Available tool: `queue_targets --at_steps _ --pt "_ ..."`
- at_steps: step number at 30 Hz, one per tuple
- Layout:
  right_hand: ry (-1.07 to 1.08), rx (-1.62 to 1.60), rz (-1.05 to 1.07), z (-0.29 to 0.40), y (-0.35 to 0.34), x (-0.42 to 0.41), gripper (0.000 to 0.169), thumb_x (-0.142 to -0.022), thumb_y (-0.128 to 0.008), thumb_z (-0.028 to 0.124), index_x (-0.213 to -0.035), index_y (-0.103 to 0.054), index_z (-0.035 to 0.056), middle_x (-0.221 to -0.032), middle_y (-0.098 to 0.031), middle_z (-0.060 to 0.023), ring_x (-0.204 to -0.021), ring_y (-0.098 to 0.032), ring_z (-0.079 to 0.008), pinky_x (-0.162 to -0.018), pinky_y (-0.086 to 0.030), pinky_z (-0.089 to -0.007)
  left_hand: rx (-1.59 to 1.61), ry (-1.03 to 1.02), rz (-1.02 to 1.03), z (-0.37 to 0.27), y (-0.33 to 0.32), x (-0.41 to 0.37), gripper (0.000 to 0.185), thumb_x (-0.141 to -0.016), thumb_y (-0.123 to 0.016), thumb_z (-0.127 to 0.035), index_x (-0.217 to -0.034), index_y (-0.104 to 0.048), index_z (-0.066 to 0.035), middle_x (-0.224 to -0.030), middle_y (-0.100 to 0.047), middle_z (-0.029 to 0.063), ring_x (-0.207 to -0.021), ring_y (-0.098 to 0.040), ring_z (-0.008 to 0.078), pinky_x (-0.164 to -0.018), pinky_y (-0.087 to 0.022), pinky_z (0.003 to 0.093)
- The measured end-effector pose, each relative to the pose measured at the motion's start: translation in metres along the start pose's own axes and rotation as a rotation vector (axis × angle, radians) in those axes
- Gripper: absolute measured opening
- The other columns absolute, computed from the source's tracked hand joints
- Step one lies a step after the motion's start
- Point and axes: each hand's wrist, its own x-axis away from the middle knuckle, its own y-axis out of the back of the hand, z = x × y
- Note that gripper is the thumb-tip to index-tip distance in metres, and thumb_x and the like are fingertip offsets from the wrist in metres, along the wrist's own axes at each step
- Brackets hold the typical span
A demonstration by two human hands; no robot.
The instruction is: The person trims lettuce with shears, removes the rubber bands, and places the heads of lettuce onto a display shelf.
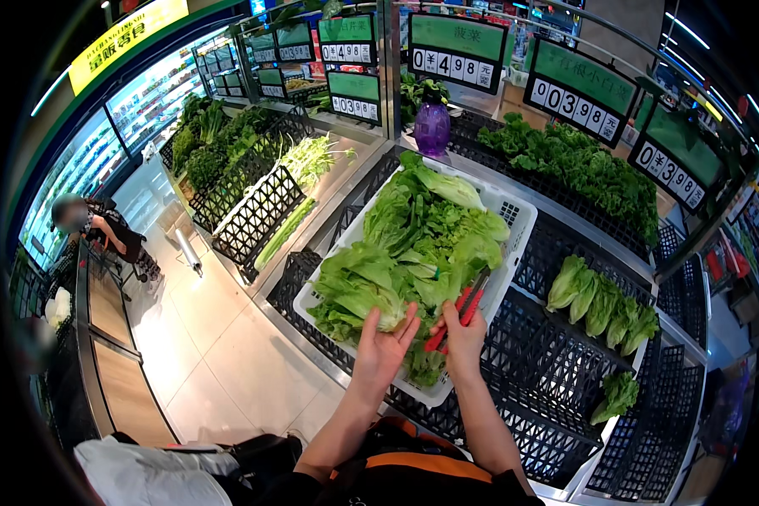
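A white plastic basket [520, 222] piled with leafy lettuce [439, 221] lies before me on black crates. My left hand [384, 346], palm up with fingers apart, supports the base of a loose green lettuce head [360, 278] at the basket's near left. In my right hand [463, 335] is a red-handled cutting tool with dark blades [470, 303], held over the lettuce and pointing away from me; its exact kind is unclear.
Black mesh crates [544, 354] surround the basket, with a row of lettuce heads [601, 303] at right. Behind stand a purple spray bottle [432, 126] and price signs [458, 47]. Greens [221, 142] fill a stand at left. A person [111, 234] is in the aisle; a pale garment [145, 471] shows lower left.
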Motion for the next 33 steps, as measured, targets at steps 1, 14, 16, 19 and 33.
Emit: queue_targets --at_steps 1,14,16,19,33 --pt "0.009 -0.008 -0.012 0.0 0.003 -0.004 0.019 -0.09 -0.064 0.007 -0.103 -0.051 0.0016 -0.076 -0.057 -0.004 -0.052 -0.055 -0.0116 -0.049 -0.047 -0.0249 -0.031 0.005 0.006 -0.001 -0.001 0.001 0.042 -0.099 -0.051 -0.029 -0.133 -0.045 -0.005 -0.131 -0.054 0.0149 -0.132 -0.044 0.0294 -0.11 -0.039 0.0452" --pt "0.254 0.37 0.275 0.026 -0.005 0.03 0.014 -0.087 -0.068 0.006 -0.096 -0.06 -0.0007 -0.079 -0.057 -0.0013 -0.054 -0.055 -0.0065 -0.047 -0.043 -0.0206 -0.292 0.047 0.13 0.004 0.012 0.006 0.044 -0.096 -0.057 -0.023 -0.135 -0.046 -0.008 -0.135 -0.053 0.0066 -0.126 -0.048 0.0203 -0.108 -0.034 0.0455" --pt "0.347 0.42 0.243 0.024 -0.005 0.029 0.014 -0.086 -0.069 0.006 -0.094 -0.061 -0.0029 -0.083 -0.055 -0.0021 -0.055 -0.055 -0.0069 -0.048 -0.043 -0.0213 -0.33 0.025 0.142 0.004 0.009 0.008 0.043 -0.095 -0.058 -0.023 -0.135 -0.048 -0.009 -0.135 -0.054 0.0057 -0.126 -0.048 0.0191 -0.108 -0.033 0.0449" --pt "0.321 0.454 0.165 0.024 -0.005 0.028 0.014 -0.085 -0.07 0.007 -0.092 -0.062 -0.0025 -0.083 -0.056 -0.0031 -0.055 -0.054 -0.0077 -0.048 -0.043 -0.0223 -0.365 0.007 0.147 0.004 0.005 0.009 0.044 -0.094 -0.06 -0.022 -0.134 -0.048 -0.009 -0.135 -0.054 0.0049 -0.126 -0.048 0.0191 -0.108 -0.032 0.0459" --pt "0.148 0.225 0.055 0.004 -0.011 0.03 0.013 -0.089 -0.064 0.01 -0.095 -0.058 -0.0009 -0.069 -0.056 -0.005 -0.057 -0.055 -0.0141 -0.053 -0.045 -0.0295 -0.3 0.024 0.157 0.016 0.009 0.006 0.049 -0.099 -0.048 -0.039 -0.137 -0.044 -0.009 -0.134 -0.054 0.0065 -0.118 -0.053 0.0204 -0.097 -0.04 0.0361"
